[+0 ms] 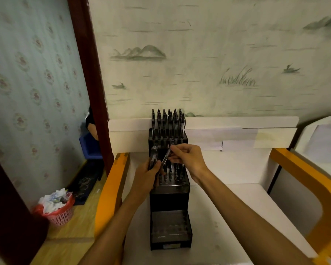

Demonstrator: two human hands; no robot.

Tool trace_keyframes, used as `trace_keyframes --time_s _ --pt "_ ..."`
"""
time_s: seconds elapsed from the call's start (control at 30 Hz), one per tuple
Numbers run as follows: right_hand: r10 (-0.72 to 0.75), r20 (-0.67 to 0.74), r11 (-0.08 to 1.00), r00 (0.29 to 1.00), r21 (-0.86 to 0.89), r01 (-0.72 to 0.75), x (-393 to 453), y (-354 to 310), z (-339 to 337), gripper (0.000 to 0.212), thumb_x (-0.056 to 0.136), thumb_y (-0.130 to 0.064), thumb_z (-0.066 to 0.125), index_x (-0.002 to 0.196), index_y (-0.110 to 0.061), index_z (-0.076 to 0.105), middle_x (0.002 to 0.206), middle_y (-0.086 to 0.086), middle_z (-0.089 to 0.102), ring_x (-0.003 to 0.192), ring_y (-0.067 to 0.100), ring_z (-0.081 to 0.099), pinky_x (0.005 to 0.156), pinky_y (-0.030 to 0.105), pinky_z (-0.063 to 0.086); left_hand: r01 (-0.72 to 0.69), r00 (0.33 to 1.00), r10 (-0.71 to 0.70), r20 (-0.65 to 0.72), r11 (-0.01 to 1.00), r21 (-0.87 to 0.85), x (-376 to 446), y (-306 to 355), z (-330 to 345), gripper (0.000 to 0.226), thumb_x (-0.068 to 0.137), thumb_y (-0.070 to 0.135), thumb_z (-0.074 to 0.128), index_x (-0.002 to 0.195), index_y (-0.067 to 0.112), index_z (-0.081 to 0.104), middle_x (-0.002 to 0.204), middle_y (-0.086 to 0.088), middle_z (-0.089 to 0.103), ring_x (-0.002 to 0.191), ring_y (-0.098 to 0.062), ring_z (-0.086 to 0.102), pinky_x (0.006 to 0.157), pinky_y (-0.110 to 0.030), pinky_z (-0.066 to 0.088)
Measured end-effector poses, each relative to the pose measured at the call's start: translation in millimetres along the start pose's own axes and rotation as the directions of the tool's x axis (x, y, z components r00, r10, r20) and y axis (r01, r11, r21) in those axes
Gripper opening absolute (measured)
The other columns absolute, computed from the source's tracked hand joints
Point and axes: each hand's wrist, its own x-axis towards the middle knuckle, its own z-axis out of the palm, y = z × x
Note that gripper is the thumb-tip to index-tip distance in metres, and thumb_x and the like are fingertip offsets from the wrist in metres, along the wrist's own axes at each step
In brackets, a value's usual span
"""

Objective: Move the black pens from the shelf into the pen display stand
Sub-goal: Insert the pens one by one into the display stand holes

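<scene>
Step in hand looked like mid-load: the left hand (148,172) gripped a bundle of black pens (153,156) just off the stand's left edge, while the right hand (187,157) pinched a single pen (166,156) between thumb and fingertips, tilted, tip pointing down toward 7 o'clock over the middle tier. The pen display stand (169,190) sat on the white shelf (237,203), centre frame, stepped in tiers; the back tier at 12 o'clock was already full of upright pens (167,121), the middle tier held a few at its right side, the front tier at 6 o'clock appeared unfilled. Next move probably called for righting the pinched pen to vertical and lining its tip up with a free hole in the middle tier before pushing down; the holes sat close together, so neighbouring pens could get knocked. Hard to make out: motion blur over both hands, count of pens in the left-hand bundle, and which hole was targeted. Left-hand fingers mostly hidden behind the bundle.
</scene>
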Motion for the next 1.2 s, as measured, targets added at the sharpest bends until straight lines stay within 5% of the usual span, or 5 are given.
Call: trace_keyframes --time_s 0.33,0.43,0.6,0.9,1.2 --pt "-0.265 -0.14 0.851 0.954 -0.5 0.163 7.7 12.0 -10.1 0.015 0.088 -0.014 0.074 0.1 -0.005 0.074 0.079 0.006 0.076 0.069 0.018 0.073 0.077 0.032 0.061 -0.212 0.914 0.319 -0.251 0.902 0.377 -4.4 15.4 -22.8 0.024 0.098 0.03 0.061 0.085 0.01 0.06 0.065 -0.001 0.055 0.059 -0.012 0.057 0.054 -0.019 0.041" --pt "-0.345 -0.072 0.743 0.936 -0.631 0.226 6.3 16.5 -3.4 0.019 0.089 -0.02 0.073 0.104 -0.009 0.075 0.085 0.003 0.076 0.076 0.013 0.072 0.082 0.031 0.06 -0.203 0.949 0.251 -0.193 0.95 0.238 0.7 11.7 -26.1 0.018 0.099 0.028 0.059 0.086 0.016 0.059 0.067 -0.01 0.057 0.057 -0.024 0.055 0.053 -0.036 0.045" --pt "-0.372 0.002 0.672 0.928 -0.689 0.271 6.1 16.5 5.8 0.015 0.089 -0.02 0.073 0.1 -0.011 0.076 0.083 0.002 0.076 0.074 0.01 0.07 0.079 0.028 0.059 -0.08 0.989 0.075 -0.126 0.996 -0.036 6.8 3.1 -25.5 0.021 0.104 0.023 0.048 0.084 0.02 0.054 0.068 -0.005 0.05 0.053 -0.013 0.044 0.048 -0.025 0.035" --pt "-0.322 0.04 0.62 0.946 -0.746 0.243 5.8 14.9 14.5 0.013 0.09 -0.023 0.072 0.093 -0.012 0.078 0.077 0.001 0.074 0.067 0.007 0.067 0.071 0.013 0.049 -0.195 0.976 0.206 -0.076 0.972 0.13 4.1 6.7 -29.4 0.025 0.101 0.042 0.047 0.077 0.037 0.047 0.071 0.009 0.053 0.059 -0.007 0.051 0.054 -0.025 0.043" --pt "-0.123 0.058 0.619 0.991 -0.776 0.122 6.3 25.8 8.8 0.013 0.088 -0.02 0.073 0.087 -0.008 0.079 0.077 0.006 0.074 0.065 0.01 0.068 0.073 0.026 0.058 -0.139 0.99 0.136 -0.042 0.988 -0.069 8.4 4.0 -14.4 0.014 0.105 0.016 0.047 0.099 0.007 0.057 0.076 -0.009 0.055 0.053 -0.003 0.05 0.048 -0.012 0.039"
